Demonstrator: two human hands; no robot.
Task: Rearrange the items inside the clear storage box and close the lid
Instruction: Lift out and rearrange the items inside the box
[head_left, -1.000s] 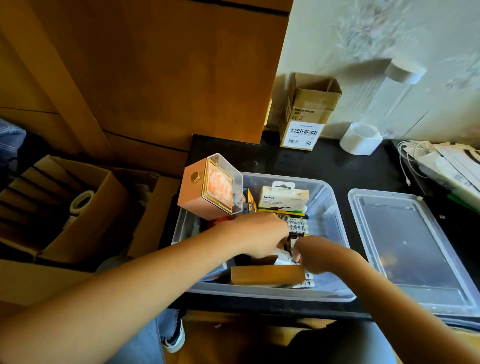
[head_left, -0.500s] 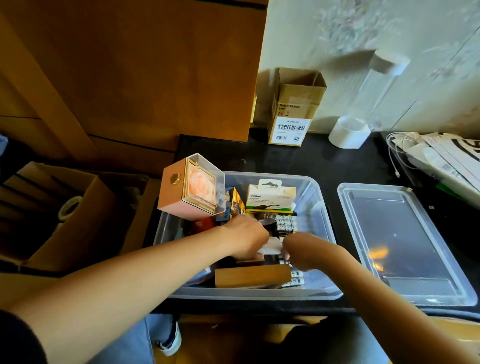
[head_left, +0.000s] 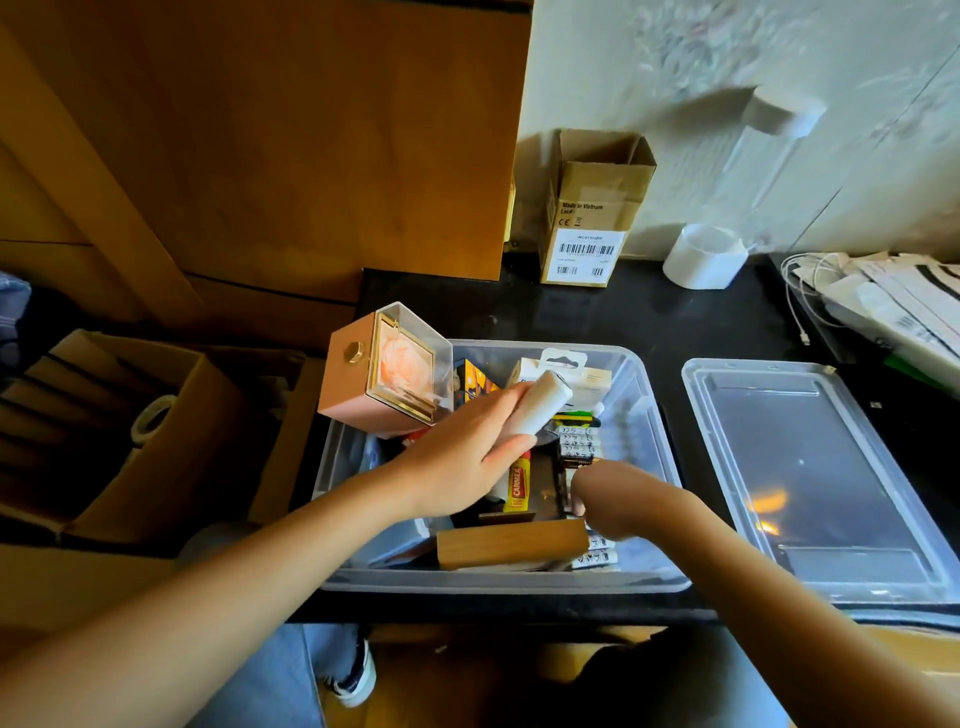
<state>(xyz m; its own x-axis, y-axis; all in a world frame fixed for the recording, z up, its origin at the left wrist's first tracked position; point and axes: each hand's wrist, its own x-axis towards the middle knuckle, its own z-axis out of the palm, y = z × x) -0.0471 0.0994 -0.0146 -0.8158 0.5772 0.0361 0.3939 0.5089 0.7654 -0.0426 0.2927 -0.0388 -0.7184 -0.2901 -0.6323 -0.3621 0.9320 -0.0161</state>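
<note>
The clear storage box (head_left: 652, 410) sits on the black counter, full of small items. My left hand (head_left: 462, 457) holds a white tube (head_left: 537, 408) lifted above the box's middle. My right hand (head_left: 608, 496) reaches down into the box with curled fingers near a dark case (head_left: 545, 483); what it grips is hidden. A yellow Carmex tube (head_left: 518, 486), battery packs (head_left: 576, 441), a wooden block (head_left: 511, 543) and a white carton (head_left: 589, 382) lie inside. A pink box with a rose (head_left: 387, 376) leans on the box's left rim. The clear lid (head_left: 810, 478) lies to the right.
An open cardboard box (head_left: 592, 208) and a white tape roll (head_left: 704, 257) stand at the back wall. Papers and white cables (head_left: 883, 306) lie at the far right. Brown cartons (head_left: 130, 426) sit lower on the left, beyond the counter's edge.
My left hand has risen out of the box with the white tube. The Carmex tube and dark case below it are now uncovered. My right hand stays low in the box.
</note>
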